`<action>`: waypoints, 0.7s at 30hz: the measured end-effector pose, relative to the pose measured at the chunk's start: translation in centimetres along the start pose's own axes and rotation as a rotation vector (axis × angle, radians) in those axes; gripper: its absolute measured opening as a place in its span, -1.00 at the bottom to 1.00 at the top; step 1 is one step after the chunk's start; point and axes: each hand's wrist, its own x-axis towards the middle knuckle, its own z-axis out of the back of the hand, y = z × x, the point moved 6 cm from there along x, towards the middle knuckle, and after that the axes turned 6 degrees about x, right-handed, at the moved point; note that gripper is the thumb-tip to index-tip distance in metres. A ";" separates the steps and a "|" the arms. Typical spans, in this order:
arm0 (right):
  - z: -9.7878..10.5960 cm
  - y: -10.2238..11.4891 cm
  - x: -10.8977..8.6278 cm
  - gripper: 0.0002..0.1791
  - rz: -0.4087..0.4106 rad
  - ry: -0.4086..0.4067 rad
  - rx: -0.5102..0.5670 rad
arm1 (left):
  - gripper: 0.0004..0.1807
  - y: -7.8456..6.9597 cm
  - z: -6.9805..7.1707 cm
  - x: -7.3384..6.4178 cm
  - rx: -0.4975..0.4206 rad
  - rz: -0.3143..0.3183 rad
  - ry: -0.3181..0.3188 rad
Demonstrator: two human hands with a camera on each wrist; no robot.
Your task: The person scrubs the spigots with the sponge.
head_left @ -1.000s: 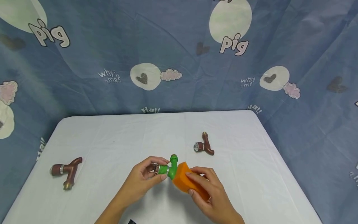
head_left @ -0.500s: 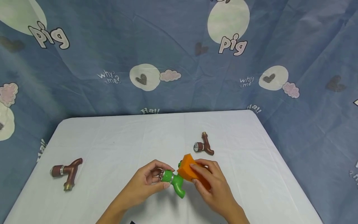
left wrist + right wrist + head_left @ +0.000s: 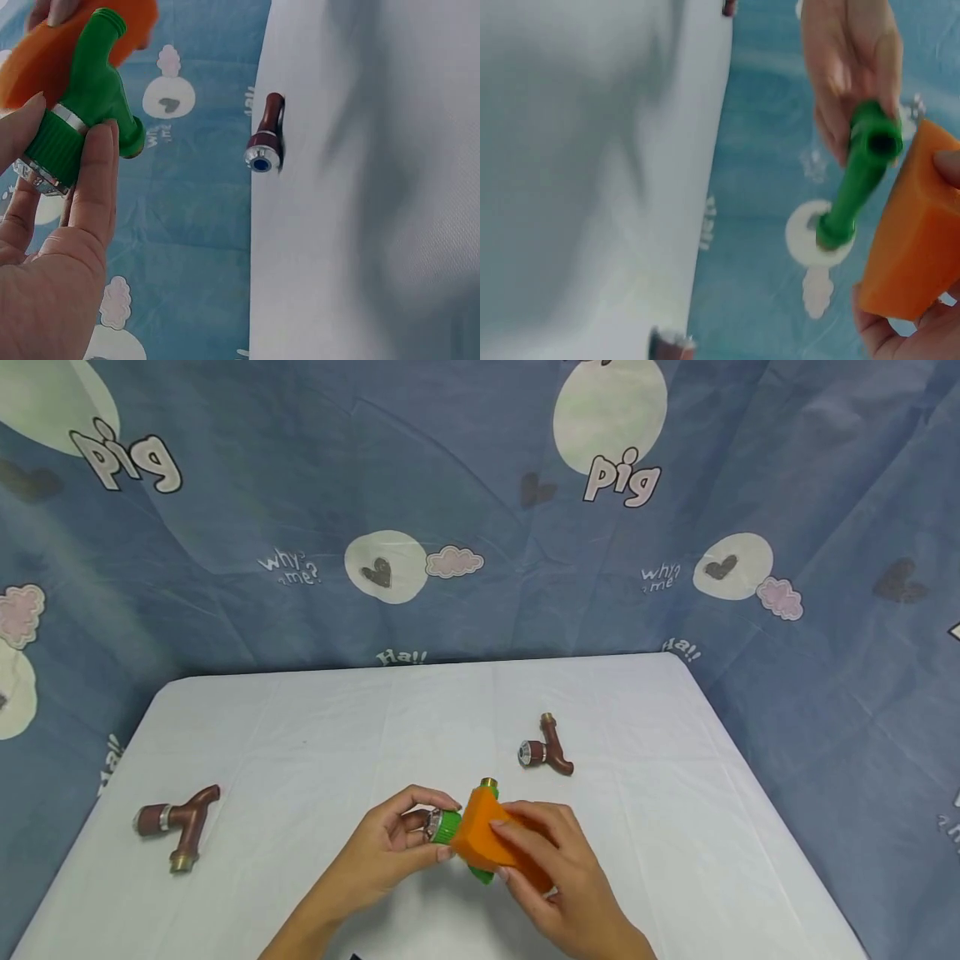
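My left hand (image 3: pixel 393 847) grips a green faucet (image 3: pixel 447 827) by its ribbed, silver-ended knob, above the white table. Thumb and fingers lie around that knob in the left wrist view, where the green body (image 3: pixel 94 94) with its spout and side stub shows whole. An orange sponge (image 3: pixel 480 835) is pinched between the thumb and fingers of my right hand (image 3: pixel 566 877). From the head view the sponge covers most of the faucet's body, leaving its brass threaded end and spout tip visible. Background shows between sponge (image 3: pixel 915 232) and spout in the right wrist view; contact elsewhere is unclear.
One brown faucet (image 3: pixel 176 818) lies at the table's left side. Another brown faucet (image 3: pixel 553 747) lies farther back, right of centre. A blue printed cloth (image 3: pixel 480 618) hangs behind the white-covered table (image 3: pixel 360 727). A small dark corner pokes in at the bottom edge.
The green faucet has turned in my left hand, its spout swinging toward the near side. The sponge went up and right, then came back left and down over the faucet's body. Both brown faucets stayed put.
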 end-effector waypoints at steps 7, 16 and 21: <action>-0.7 0.5 0.3 -0.61 0.014 0.035 -0.038 | -0.49 -0.2 -0.2 -0.1 -0.021 0.009 0.003; -0.4 -2.4 0.1 -0.51 -0.097 -0.051 -0.075 | -0.48 -0.1 0.0 -0.1 -0.032 -0.011 -0.019; -0.2 -3.5 -0.1 -0.38 -0.156 -0.095 -0.110 | -0.49 0.0 0.5 -0.1 -0.003 -0.022 -0.033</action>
